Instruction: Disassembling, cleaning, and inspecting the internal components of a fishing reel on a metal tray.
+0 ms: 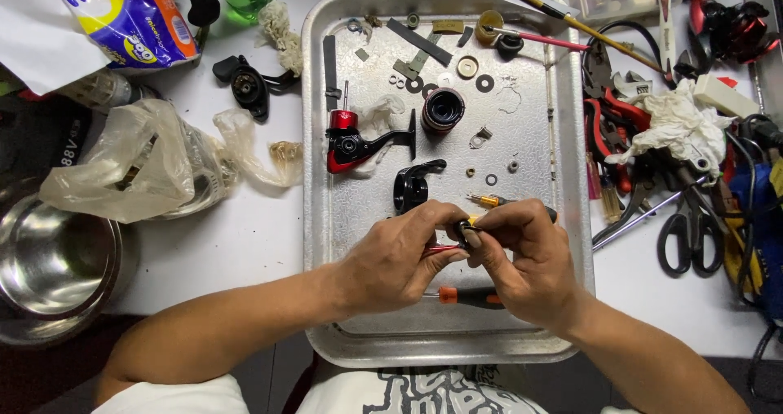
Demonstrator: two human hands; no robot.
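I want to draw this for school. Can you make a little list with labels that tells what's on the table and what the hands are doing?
place: white table with a metal tray on it
left hand: pinches a small dark ring part over the tray
right hand: pinches the same part from the other side
on tray: red and black reel body, black spool, washers, orange-handled screwdriver
left of tray: steel bowl, crumpled plastic bag
right of tray: black scissors, white rag, pliers
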